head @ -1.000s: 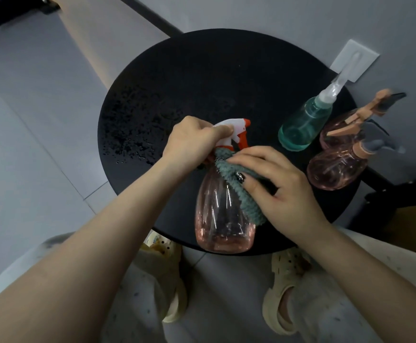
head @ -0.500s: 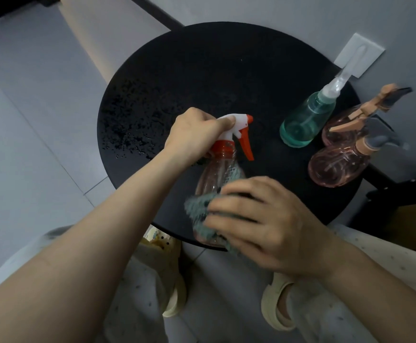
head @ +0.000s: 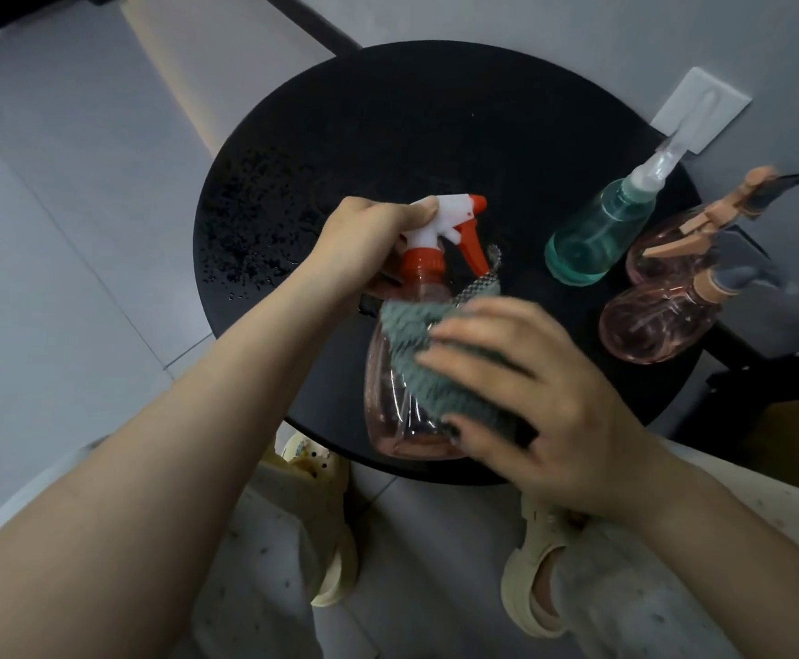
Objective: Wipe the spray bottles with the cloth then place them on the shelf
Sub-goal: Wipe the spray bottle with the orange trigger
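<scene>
A clear pink spray bottle (head: 395,397) with a white and orange trigger head is held above the near edge of the round black table (head: 435,135). My left hand (head: 364,244) grips it at the neck and trigger. My right hand (head: 530,397) presses a grey-green cloth (head: 416,340) against the bottle's right side; the hand is blurred. A teal spray bottle (head: 592,235) with a clear cap stands at the table's right. Beside it stand two pink bottles with tan and grey heads (head: 658,321).
Water droplets (head: 250,230) speckle the table's left part. A white wall plate (head: 701,109) is on the grey wall behind the bottles. A dark frame (head: 768,387) sits low at the right. My feet in pale clogs are under the table's near edge.
My right hand with the cloth slid down the bottle to its base, then back up along its right side. My left hand kept its hold on the neck.
</scene>
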`<state>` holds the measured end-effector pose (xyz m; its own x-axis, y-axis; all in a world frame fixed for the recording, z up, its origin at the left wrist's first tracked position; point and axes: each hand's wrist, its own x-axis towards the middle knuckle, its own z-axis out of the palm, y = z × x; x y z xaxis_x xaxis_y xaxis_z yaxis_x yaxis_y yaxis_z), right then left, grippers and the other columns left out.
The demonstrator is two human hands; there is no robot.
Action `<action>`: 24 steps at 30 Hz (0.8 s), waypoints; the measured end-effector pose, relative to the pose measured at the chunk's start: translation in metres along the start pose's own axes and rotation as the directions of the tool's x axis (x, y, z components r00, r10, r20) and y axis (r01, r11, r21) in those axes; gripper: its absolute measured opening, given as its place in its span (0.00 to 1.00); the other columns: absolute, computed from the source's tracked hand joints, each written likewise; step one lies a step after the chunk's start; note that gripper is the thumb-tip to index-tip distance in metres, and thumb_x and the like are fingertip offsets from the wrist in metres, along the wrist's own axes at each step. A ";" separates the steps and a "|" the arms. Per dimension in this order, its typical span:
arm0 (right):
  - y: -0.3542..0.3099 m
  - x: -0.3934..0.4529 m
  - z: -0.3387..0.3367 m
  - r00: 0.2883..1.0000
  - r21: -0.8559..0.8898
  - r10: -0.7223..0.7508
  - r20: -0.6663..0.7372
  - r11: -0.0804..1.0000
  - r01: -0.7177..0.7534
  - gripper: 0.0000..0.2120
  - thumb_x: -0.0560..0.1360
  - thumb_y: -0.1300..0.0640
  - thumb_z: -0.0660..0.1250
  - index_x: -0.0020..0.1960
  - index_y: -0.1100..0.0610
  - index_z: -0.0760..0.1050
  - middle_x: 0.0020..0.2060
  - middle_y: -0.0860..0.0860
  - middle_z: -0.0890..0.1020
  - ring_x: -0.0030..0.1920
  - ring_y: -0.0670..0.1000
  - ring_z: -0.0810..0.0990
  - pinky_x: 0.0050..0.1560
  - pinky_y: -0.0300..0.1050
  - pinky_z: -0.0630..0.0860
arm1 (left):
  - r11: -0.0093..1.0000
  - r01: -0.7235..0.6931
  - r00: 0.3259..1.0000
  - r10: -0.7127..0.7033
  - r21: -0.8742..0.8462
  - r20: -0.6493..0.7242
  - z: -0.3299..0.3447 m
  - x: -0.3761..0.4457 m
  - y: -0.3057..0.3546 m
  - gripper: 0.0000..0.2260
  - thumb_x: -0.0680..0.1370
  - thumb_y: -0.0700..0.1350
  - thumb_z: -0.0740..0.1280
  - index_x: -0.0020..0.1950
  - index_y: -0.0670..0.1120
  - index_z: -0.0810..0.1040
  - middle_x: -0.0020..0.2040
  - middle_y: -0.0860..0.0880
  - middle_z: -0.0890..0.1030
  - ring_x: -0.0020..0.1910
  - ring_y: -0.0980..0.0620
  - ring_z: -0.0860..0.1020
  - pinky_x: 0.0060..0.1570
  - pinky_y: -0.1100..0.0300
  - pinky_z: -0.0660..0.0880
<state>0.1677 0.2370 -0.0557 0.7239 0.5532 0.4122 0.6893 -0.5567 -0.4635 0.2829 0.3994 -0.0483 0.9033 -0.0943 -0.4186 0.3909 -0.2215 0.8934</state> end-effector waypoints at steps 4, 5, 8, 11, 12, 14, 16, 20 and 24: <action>-0.006 -0.008 0.007 0.960 -0.180 -0.232 0.157 0.949 0.259 0.13 0.78 0.56 0.65 0.60 0.58 0.78 0.59 0.54 0.79 0.62 0.60 0.74 0.58 0.56 0.73 | 0.999 -0.002 1.000 0.003 0.040 -0.025 -0.003 0.000 0.001 0.16 0.76 0.52 0.67 0.45 0.39 0.82 0.34 0.46 0.79 0.26 0.53 0.76 0.23 0.66 0.69; -0.006 -0.009 0.007 0.951 -0.208 -0.257 0.172 0.934 0.290 0.12 0.78 0.56 0.65 0.59 0.58 0.79 0.58 0.52 0.80 0.61 0.59 0.74 0.57 0.56 0.74 | 0.999 0.001 1.000 0.000 0.044 -0.024 -0.003 0.000 0.001 0.16 0.76 0.52 0.67 0.46 0.38 0.82 0.34 0.46 0.79 0.26 0.53 0.76 0.23 0.66 0.70; -0.002 -0.007 0.005 0.964 -0.194 -0.234 0.127 0.947 0.256 0.11 0.78 0.57 0.64 0.58 0.57 0.80 0.57 0.52 0.80 0.61 0.57 0.74 0.58 0.53 0.73 | 0.999 0.005 1.000 -0.005 0.034 0.001 0.002 -0.002 0.002 0.16 0.76 0.52 0.66 0.45 0.38 0.82 0.31 0.47 0.78 0.22 0.55 0.76 0.22 0.67 0.69; 0.004 0.001 0.005 0.998 -0.067 -0.057 0.010 0.996 0.057 0.12 0.77 0.61 0.64 0.59 0.60 0.79 0.58 0.54 0.79 0.60 0.57 0.74 0.62 0.50 0.71 | 1.000 0.008 1.000 -0.009 0.021 0.016 0.006 -0.002 0.002 0.16 0.76 0.52 0.66 0.43 0.39 0.81 0.31 0.46 0.77 0.23 0.54 0.75 0.23 0.67 0.69; 0.007 0.003 0.005 0.999 -0.005 0.035 -0.035 0.999 -0.035 0.13 0.77 0.62 0.64 0.60 0.60 0.78 0.58 0.53 0.78 0.61 0.56 0.73 0.64 0.48 0.69 | 1.000 0.012 1.000 -0.013 0.013 0.024 0.007 -0.001 0.001 0.16 0.76 0.53 0.67 0.44 0.39 0.81 0.32 0.45 0.78 0.25 0.53 0.76 0.25 0.65 0.70; 0.013 0.008 0.004 0.963 0.161 0.249 -0.097 0.959 -0.232 0.14 0.77 0.61 0.62 0.61 0.58 0.77 0.59 0.49 0.77 0.62 0.50 0.73 0.66 0.45 0.68 | 1.000 0.029 0.998 -0.030 0.010 0.053 0.008 -0.002 0.001 0.17 0.75 0.54 0.66 0.45 0.39 0.82 0.33 0.46 0.79 0.27 0.52 0.76 0.26 0.64 0.70; 0.017 0.012 0.004 0.919 0.280 0.379 -0.110 0.899 -0.337 0.15 0.76 0.59 0.62 0.62 0.55 0.76 0.59 0.46 0.76 0.63 0.45 0.72 0.66 0.41 0.68 | 0.999 0.046 0.995 -0.044 -0.016 0.092 0.007 -0.004 0.001 0.17 0.76 0.54 0.66 0.43 0.40 0.81 0.31 0.47 0.77 0.27 0.52 0.75 0.24 0.64 0.69; 0.012 0.010 0.007 0.952 0.203 0.292 -0.098 0.942 -0.268 0.16 0.77 0.57 0.62 0.64 0.57 0.74 0.62 0.49 0.75 0.65 0.49 0.71 0.67 0.45 0.67 | 0.996 0.073 0.991 -0.068 -0.043 0.112 0.001 -0.004 0.001 0.17 0.76 0.56 0.65 0.38 0.44 0.82 0.31 0.49 0.79 0.29 0.52 0.76 0.30 0.63 0.72; 0.004 0.001 0.009 0.999 -0.046 -0.031 -0.012 0.998 0.030 0.14 0.77 0.59 0.65 0.62 0.59 0.77 0.61 0.54 0.78 0.63 0.59 0.72 0.64 0.53 0.70 | 0.995 0.063 0.995 -0.057 -0.071 0.086 -0.005 -0.003 0.002 0.17 0.76 0.55 0.65 0.36 0.45 0.83 0.36 0.46 0.81 0.34 0.49 0.78 0.33 0.61 0.75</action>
<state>0.1713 0.2409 -0.0643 0.7026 0.5629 0.4353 0.7114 -0.5676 -0.4143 0.2823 0.4039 -0.0445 0.8613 -0.1643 -0.4808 0.4584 -0.1571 0.8748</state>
